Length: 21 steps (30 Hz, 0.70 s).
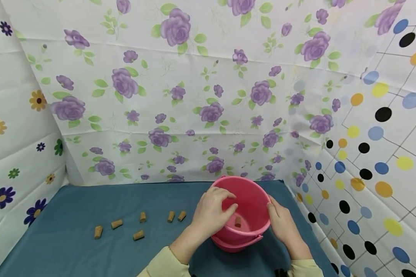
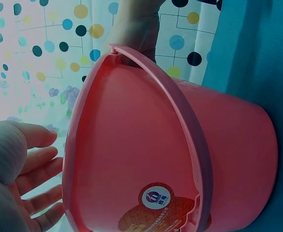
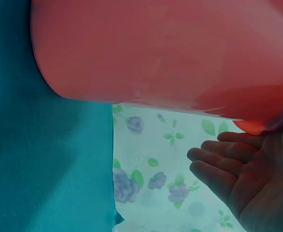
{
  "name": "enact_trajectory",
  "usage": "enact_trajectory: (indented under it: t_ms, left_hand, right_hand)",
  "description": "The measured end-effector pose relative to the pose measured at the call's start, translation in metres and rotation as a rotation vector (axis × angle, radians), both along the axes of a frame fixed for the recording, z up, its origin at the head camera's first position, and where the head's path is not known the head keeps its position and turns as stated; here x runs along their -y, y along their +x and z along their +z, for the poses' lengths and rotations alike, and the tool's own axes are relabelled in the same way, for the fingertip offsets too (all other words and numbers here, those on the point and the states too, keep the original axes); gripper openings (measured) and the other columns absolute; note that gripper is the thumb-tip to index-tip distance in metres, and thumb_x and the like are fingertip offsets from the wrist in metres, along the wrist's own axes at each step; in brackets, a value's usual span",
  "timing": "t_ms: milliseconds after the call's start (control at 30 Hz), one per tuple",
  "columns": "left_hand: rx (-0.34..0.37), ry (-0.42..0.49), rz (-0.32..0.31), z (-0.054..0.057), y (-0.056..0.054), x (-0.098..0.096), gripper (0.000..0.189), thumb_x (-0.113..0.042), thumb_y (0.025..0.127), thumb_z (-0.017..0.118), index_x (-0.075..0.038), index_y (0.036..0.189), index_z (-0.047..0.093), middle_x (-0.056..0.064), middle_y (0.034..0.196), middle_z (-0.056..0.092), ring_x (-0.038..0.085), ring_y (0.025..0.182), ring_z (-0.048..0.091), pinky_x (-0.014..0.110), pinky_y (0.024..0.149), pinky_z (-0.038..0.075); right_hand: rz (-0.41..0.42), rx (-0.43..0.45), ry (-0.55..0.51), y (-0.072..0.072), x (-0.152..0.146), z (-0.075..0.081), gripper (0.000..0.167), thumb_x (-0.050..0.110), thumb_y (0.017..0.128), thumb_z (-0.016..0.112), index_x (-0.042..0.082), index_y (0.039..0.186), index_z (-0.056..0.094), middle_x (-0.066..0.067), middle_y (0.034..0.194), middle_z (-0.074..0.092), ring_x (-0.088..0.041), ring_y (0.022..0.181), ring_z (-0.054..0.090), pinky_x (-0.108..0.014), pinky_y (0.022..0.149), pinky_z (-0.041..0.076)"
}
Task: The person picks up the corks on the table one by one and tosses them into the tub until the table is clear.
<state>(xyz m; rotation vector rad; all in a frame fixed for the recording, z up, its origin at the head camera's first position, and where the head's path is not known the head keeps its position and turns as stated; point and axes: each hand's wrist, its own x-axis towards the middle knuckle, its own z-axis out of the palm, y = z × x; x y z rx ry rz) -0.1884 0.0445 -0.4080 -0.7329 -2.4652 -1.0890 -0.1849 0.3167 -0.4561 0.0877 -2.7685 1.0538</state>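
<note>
A pink plastic bucket (image 1: pixel 233 238) with its handle hanging down stands on the cloth-covered table. Inside it, a cork (image 1: pixel 238 221) lies near the bottom. My left hand (image 1: pixel 213 209) is at the bucket's left rim, thumb and fingers apart with nothing between them; the left wrist view shows the same hand (image 2: pixel 21 174) with loosely bent fingers beside the rim. At the right side, my right hand (image 1: pixel 282 221) holds the rim, thumb on top. The right wrist view has that hand's fingers (image 3: pixel 219 166) stretched along the outside, its thumb out of sight.
Several corks lie scattered on the blue-green tablecloth (image 1: pixel 72 215) left of the bucket, among them one cork (image 1: pixel 98 232) farthest left and another cork (image 1: pixel 182 216) closest to the bucket. Flower-patterned sheets (image 1: pixel 194 77) hang behind and left, a dotted sheet (image 1: pixel 378 154) on the right.
</note>
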Motion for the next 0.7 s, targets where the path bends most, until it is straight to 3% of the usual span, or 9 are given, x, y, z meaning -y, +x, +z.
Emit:
enact_trajectory:
  t_ms: [267,700]
  left_hand:
    - [0.009,0.013,-0.001,0.000,-0.001,0.006,0.023,-0.028,0.094,0.085,-0.017,0.115,0.082,-0.004,0.116,0.077,0.019,0.117,0.063,0.048,0.100,0.056]
    - [0.032,0.061,0.023,0.000,0.005,0.020,0.023,-0.025,0.095,0.084,-0.018,0.116,0.081,-0.004,0.118,0.076,0.018,0.115,0.062,0.044,0.093,0.059]
  right_hand:
    - [-0.005,0.012,0.005,0.000,0.000,0.001,0.058,0.037,0.119,0.033,0.003,0.165,0.038,-0.022,0.148,0.062,-0.040,0.135,0.061,-0.063,0.110,0.047]
    - [-0.002,0.013,0.005,0.000,0.000,0.000,0.059,0.038,0.119,0.032,0.002,0.165,0.038,-0.022,0.148,0.061,-0.040,0.136,0.060,-0.063,0.110,0.047]
